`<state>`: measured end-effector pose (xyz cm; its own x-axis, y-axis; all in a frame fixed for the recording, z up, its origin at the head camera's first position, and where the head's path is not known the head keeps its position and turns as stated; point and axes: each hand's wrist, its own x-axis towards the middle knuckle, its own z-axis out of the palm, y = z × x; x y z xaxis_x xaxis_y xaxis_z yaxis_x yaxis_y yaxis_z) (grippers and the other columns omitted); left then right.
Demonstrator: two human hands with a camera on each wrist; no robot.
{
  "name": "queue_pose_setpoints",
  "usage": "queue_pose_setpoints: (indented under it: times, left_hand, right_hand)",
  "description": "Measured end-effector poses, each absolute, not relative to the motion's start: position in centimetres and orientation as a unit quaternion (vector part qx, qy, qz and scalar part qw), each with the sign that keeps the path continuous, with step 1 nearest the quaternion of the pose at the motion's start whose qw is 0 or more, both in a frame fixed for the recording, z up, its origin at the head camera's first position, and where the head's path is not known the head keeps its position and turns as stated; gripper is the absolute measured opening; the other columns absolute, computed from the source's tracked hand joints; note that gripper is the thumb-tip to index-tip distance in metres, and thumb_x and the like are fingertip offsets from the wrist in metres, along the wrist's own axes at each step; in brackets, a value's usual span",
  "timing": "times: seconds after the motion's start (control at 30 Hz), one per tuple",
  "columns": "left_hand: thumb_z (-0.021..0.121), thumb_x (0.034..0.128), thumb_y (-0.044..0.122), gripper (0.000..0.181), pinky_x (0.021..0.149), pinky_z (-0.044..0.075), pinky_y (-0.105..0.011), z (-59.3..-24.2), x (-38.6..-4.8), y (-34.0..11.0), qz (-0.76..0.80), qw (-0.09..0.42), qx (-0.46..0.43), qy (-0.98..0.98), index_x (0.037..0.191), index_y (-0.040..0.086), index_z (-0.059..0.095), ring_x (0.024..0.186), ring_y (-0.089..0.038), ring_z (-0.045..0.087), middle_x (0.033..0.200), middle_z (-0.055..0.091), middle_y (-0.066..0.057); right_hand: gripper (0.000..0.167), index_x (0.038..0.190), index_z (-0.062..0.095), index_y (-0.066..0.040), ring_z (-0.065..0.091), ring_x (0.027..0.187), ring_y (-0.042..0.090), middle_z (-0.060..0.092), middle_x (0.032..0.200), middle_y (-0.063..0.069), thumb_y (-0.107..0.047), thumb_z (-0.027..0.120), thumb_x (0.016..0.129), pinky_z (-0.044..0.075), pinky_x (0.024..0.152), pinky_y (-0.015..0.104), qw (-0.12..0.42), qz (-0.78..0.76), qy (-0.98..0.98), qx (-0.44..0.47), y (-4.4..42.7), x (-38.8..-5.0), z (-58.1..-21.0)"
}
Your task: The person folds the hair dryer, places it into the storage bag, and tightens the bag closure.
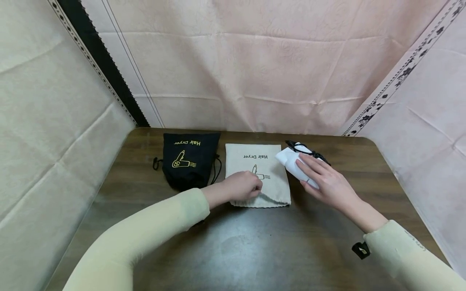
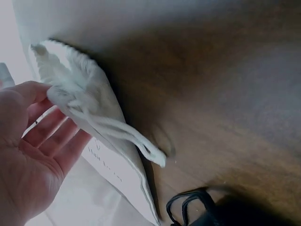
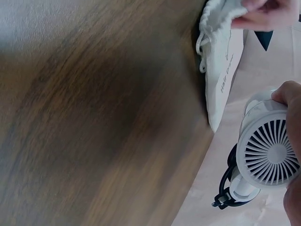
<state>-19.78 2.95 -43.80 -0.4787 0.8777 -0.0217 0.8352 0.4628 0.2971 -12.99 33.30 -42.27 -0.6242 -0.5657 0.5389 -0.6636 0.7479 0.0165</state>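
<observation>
A cream drawstring bag printed "Hair Dryer" lies flat on the table, with its gathered mouth toward me. My left hand pinches the edge of that mouth and lifts it slightly. The white drawstring dangles beside the fingers in the left wrist view. To the right of the bag, my right hand grips a white hair dryer around its body. Its round slotted vent faces the right wrist camera. A black cord is bundled by the dryer's handle.
Left of the cream bag lies a black drawstring bag with gold "Hair Dryer" print and black strings. The brown wooden table is walled by pale cloth at the back and both sides.
</observation>
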Motion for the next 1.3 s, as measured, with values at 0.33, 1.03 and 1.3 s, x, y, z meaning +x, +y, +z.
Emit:
queue_pose_setpoints:
  times: [0.33,1.03,1.3]
  left_hand:
    - [0.068,0.1048,0.013,0.017,0.078,0.054,-0.025,-42.3,-22.0,3.2,0.282,0.095,0.417,0.859,0.096,0.009,0.081,0.079,-0.01,0.064,0.096,0.079,0.001]
    - [0.068,0.105,0.019,0.016,0.091,0.056,-0.031,-41.8,-24.4,3.8,0.296,0.086,0.351,0.884,0.1,0.015,0.083,0.098,-0.013,0.071,0.104,0.08,0.002]
    - [0.068,0.1039,0.018,0.016,0.087,0.054,-0.03,-41.2,-24.3,4.0,0.299,0.089,0.359,0.88,0.099,0.016,0.083,0.09,-0.011,0.065,0.098,0.078,0.004]
  right_hand:
    - [0.055,0.147,0.064,-0.004,0.062,0.131,0.041,0.061,0.151,0.019,-0.042,0.042,0.114,0.043,0.12,0.04,0.281,0.089,-0.887,0.356,32.1,-11.4,-41.1]
    - [0.046,0.143,0.065,0.001,0.065,0.128,0.041,0.063,0.148,0.021,-0.026,0.045,0.112,0.033,0.126,0.034,0.296,0.088,-0.832,0.461,27.4,-5.3,-39.0]
    - [0.044,0.143,0.065,0.001,0.064,0.13,0.04,0.062,0.149,0.019,-0.021,0.045,0.111,0.034,0.125,0.035,0.285,0.075,-0.825,0.482,27.0,-3.9,-40.7]
